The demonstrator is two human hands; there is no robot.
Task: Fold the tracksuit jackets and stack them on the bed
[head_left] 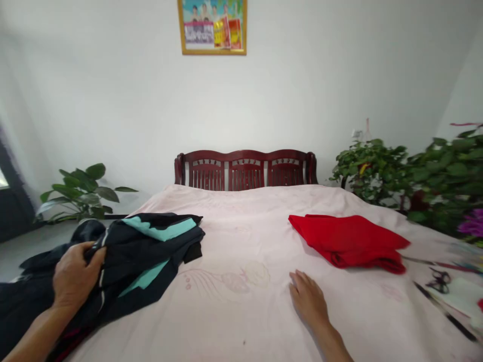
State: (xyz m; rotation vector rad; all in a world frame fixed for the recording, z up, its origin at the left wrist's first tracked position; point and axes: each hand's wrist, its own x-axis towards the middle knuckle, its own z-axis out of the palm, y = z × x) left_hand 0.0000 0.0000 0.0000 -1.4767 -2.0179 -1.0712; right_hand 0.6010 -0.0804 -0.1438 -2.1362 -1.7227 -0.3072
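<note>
My left hand (77, 274) grips a dark navy garment (139, 261) with turquoise panels and a white-piped edge, in a loose heap at the left of the pink cloth (241, 311). Its thumb and fingers are closed on the fabric near the piping. On the right, my right hand (309, 296) lies palm down on the pink cloth, fingers stretched out and holding nothing. Beyond it, up and to the right, a folded red garment (350, 239) lies flat, apart from the hand.
A dark red wooden backrest (246, 171) stands behind the cloth. Leafy plants rise at the left (85, 188) and right (377, 168). A black pen-like stick (445, 311) and small items lie at the right edge. A framed picture (213, 27) hangs above.
</note>
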